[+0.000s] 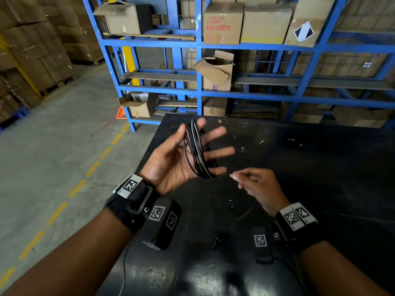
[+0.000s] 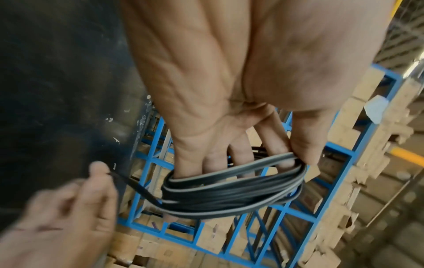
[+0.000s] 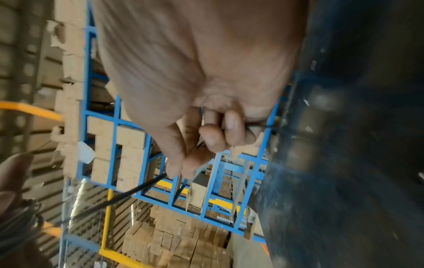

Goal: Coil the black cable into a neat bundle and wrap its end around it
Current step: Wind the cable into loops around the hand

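Note:
The black cable (image 1: 197,150) with a pale stripe is coiled in several loops round the four fingers of my left hand (image 1: 189,144). That hand is held palm-up above the black table (image 1: 310,167), its fingers straight and spread, the thumb beside the coil. In the left wrist view the coil (image 2: 229,192) crosses the fingers and the thumb tip of the left hand (image 2: 292,151) touches its edge. My right hand (image 1: 234,177) pinches the cable's short free end between thumb and forefinger, just right of the coil. The right wrist view shows the right hand (image 3: 181,168) pinching the strand, which runs left to the coil (image 3: 20,217).
Small black bits (image 1: 232,205) lie on the table below my hands. A blue steel rack (image 1: 198,71) with cardboard boxes (image 1: 223,23) stands behind the table. Concrete floor with a yellow dashed line (image 1: 92,169) lies to the left.

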Demonstrator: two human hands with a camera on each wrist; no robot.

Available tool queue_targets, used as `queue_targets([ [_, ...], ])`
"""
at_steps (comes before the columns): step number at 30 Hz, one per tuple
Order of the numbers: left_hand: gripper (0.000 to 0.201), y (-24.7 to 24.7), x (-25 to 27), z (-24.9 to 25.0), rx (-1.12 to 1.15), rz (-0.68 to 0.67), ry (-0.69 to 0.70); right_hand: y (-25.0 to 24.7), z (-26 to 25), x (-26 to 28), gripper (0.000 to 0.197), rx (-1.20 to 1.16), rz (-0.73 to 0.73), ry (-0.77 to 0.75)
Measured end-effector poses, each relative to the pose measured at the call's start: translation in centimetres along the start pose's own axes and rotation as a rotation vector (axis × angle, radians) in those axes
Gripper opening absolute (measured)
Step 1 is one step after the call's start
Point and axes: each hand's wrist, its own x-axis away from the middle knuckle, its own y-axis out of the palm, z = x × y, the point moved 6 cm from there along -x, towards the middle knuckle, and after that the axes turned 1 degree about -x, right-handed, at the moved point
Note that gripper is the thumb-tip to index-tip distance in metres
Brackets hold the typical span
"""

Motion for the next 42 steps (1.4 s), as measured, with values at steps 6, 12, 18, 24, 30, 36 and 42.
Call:
queue_targets([
  [6,0.047,-0.8,1.9,-4.4,-0.252,0.071,-0.237,-0.5,-6.7,-2.3,0.014,0.366,-0.038,-0.271],
  [12,0.047,-2.5,2.2,-5.7,-0.507,0.285,-0.309,1.8,-11.9,-2.6,0.012,0.646,-0.219,-0.331],
  [18,0.058,-3.2,1.5,-5.4,-0.644,0.358,-0.207,3.7,-12.9,-1.1,0.007,0.742,-0.195,-0.351],
  [24,0.049,-5.7,1.0,-4.4,-0.512,0.537,-0.059,4.2,-11.6,2.1,0.011,0.47,-0.054,-0.442],
  [30,0.044,-5.9,0.0,-3.4,-0.125,0.523,0.069,4.8,-7.1,4.3,0.017,-0.016,0.005,-0.311],
  [36,0.043,-4.3,-1.0,-2.5,0.086,0.326,0.158,5.2,-2.4,4.9,0.008,-0.338,0.035,0.036],
  [42,0.04,-3.2,-0.9,-3.2,0.237,0.244,0.183,6.1,-1.3,4.9,0.014,-0.633,0.01,0.271],
])
